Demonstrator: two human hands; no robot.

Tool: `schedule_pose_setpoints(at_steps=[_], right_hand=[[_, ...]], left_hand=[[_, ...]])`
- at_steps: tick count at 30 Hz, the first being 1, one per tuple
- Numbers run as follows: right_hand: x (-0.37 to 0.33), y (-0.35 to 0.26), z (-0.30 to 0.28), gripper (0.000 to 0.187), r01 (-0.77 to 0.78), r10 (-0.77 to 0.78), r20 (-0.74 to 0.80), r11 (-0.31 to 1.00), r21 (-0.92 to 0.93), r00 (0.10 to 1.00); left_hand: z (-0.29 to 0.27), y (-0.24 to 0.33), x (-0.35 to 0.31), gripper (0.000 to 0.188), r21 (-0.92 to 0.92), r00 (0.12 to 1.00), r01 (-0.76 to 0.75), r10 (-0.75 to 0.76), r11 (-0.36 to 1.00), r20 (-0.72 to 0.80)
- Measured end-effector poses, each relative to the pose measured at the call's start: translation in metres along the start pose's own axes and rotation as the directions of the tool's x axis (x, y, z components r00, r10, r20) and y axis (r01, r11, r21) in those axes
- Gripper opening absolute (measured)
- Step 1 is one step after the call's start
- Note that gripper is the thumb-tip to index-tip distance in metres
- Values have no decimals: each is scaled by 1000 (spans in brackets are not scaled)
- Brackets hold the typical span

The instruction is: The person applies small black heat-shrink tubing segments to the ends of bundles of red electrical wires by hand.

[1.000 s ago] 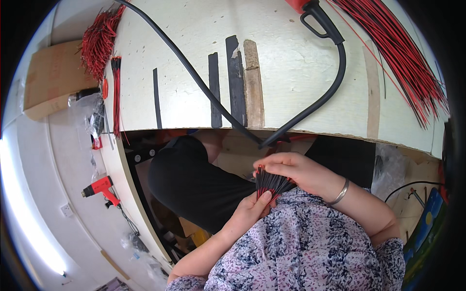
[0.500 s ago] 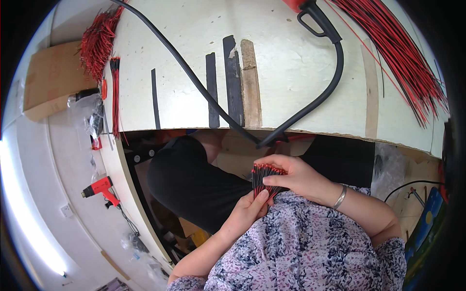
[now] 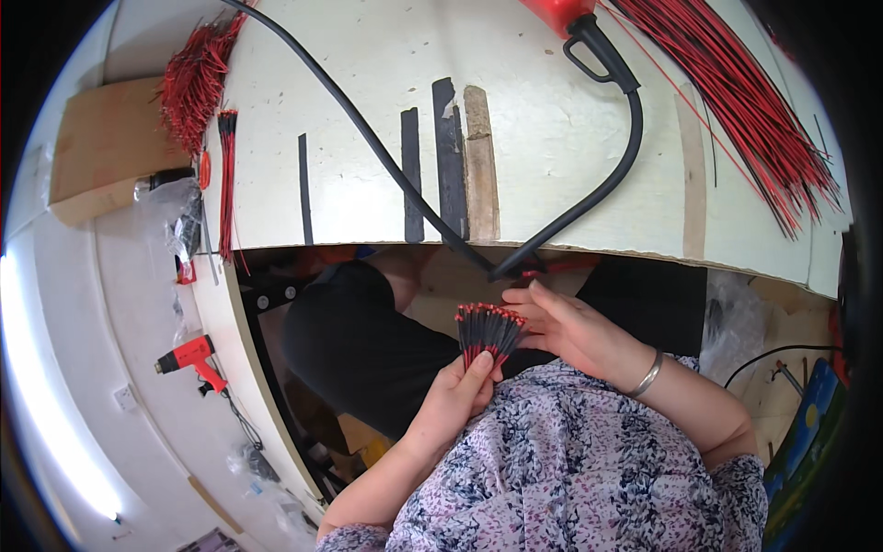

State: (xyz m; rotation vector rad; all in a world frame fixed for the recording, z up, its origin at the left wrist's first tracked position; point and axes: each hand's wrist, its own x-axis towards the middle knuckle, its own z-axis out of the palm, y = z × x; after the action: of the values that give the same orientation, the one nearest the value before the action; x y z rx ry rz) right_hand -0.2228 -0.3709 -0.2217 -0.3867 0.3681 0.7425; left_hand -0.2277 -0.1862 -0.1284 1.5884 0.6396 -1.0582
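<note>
In my left hand (image 3: 457,394) I grip a bundle of thin wires (image 3: 487,333), just over my lap. Black sleeves with red tips fan out above my thumb, while the lower part of the bundle is hidden by my hand and shirt. My right hand (image 3: 578,333), with a silver bangle at the wrist, is beside the right edge of the fan. Its fingers are apart and nothing shows in them; some fingertips lie close to the tips, and whether they touch I cannot tell.
Ahead is a white table (image 3: 570,193) carrying a looped black cable (image 3: 345,106), a red tool with a black handle (image 3: 598,55) and a large spread of red and black wires (image 3: 727,101). More wires (image 3: 198,83) lie at the far left. A red heat gun (image 3: 193,359) hangs left.
My right hand has come off the wire tips and opened, moving slightly right. The bundle in my left hand has shifted a little left, with its fan now uncovered.
</note>
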Motion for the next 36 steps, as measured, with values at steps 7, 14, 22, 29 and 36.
schedule_pose_setpoints(at_steps=[7, 14, 22, 29, 36], right_hand=[[-5, 5, 25, 47, 22, 13, 112, 952, -305, 994], [-5, 23, 23, 31, 61, -41, 127, 985, -158, 991], [-11, 17, 14, 43, -62, 46, 236, 996, 61, 971], [-14, 18, 24, 31, 36, -8, 194, 989, -145, 981], [-16, 21, 20, 26, 57, -43, 189, 996, -69, 981]], left_hand=[[-5, 7, -12, 32, 42, 995, -86, 88, 995, -50], [8, -1, -20, 31, 50, 994, -86, 89, 995, -61], [11, 4, -28, 31, 58, 991, -108, 112, 992, -74], [15, -4, -28, 31, 107, 987, -135, 143, 985, -70], [18, -9, -27, 31, 111, 982, -152, 163, 982, -94]])
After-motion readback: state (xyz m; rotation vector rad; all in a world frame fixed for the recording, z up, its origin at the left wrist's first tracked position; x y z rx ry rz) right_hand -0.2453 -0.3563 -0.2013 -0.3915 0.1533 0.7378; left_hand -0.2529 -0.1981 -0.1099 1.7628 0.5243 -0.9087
